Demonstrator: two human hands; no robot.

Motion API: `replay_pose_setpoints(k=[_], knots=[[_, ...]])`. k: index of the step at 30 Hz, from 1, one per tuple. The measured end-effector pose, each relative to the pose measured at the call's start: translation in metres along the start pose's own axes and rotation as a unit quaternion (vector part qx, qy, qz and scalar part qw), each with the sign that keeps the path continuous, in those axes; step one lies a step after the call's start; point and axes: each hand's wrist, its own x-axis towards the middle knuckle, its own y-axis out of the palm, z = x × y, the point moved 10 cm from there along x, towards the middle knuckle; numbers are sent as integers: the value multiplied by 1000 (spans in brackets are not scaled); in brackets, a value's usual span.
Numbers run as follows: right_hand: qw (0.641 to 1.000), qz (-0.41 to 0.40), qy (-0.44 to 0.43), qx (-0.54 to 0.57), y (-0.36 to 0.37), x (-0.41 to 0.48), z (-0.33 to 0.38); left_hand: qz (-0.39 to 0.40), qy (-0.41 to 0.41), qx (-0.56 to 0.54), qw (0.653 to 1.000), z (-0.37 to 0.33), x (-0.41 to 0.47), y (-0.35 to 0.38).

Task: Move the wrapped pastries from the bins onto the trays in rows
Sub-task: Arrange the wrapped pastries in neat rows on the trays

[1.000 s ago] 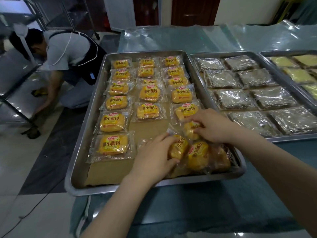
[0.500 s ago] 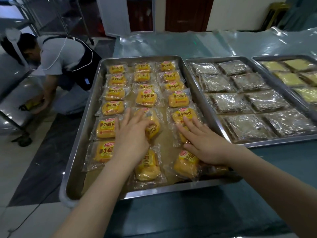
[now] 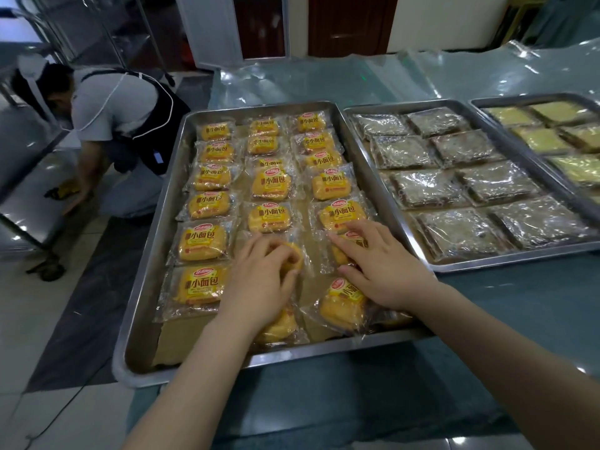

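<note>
Closest in, at 6 o'clock: a teal table, and just past its bare part the front rim of a steel tray. On that tray, two bare hands side by side. First the left hand, near 6 o'clock in the tray, curled down over a wrapped pastry in the middle column, fingertips gripping its far edge. Then the right hand, toward 5 o'clock, spread wide and flat, pressing on another pastry in the right column. Just below it, a loose pastry lying tilted, out of line. Under the left wrist, one more pastry, mostly hidden.

From there up to 12 o'clock in the tray: yellow pastries in three columns on brown paper.

At 3 o'clock, just beside the first tray, a second tray of grey-flecked wrapped slabs in two columns. Further on, at 2 o'clock, a third tray with pale yellow wrapped pieces.

Beyond the trays, at 12 o'clock, a crinkled clear plastic sheet over the table, then a dark red door. At 10 o'clock, on the floor beside the table, a person crouching, one hand down low.
</note>
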Motion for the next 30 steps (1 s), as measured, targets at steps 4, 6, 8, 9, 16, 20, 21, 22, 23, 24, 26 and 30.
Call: replay_pose_setpoints(k=[4,6,8,9,16,20,21,22,23,24,26,30], knots=[[1000,8,-29,5,4,1,4,-56,-4,10,998,-3,-3,-7],[999,21,-26,12,9,2,2,0,9,47,999,-4,-1,9],[999,36,-22,8,14,3,0,76,10,94,993,0,0,32],[999,42,-20,5,15,2,0,102,9,111,988,3,0,40],[998,59,-11,4,18,4,0,163,-28,94,982,14,6,58],[993,112,8,46,18,9,-2,41,-7,18,999,-5,-1,16],[991,111,13,74,13,9,-1,-11,8,3,1000,-10,-8,-2],[990,92,18,107,3,8,0,-50,16,-16,998,-13,-17,-19],[989,55,15,136,-9,6,2,-67,16,-36,997,-12,-27,-30],[988,11,3,155,-23,2,6,-63,11,-55,996,-10,-37,-35],[983,-37,-29,178,-39,-11,18,-24,-5,-85,996,-5,-58,-35],[973,81,1,215,-16,-34,35,74,-31,-61,995,2,-82,-19]])
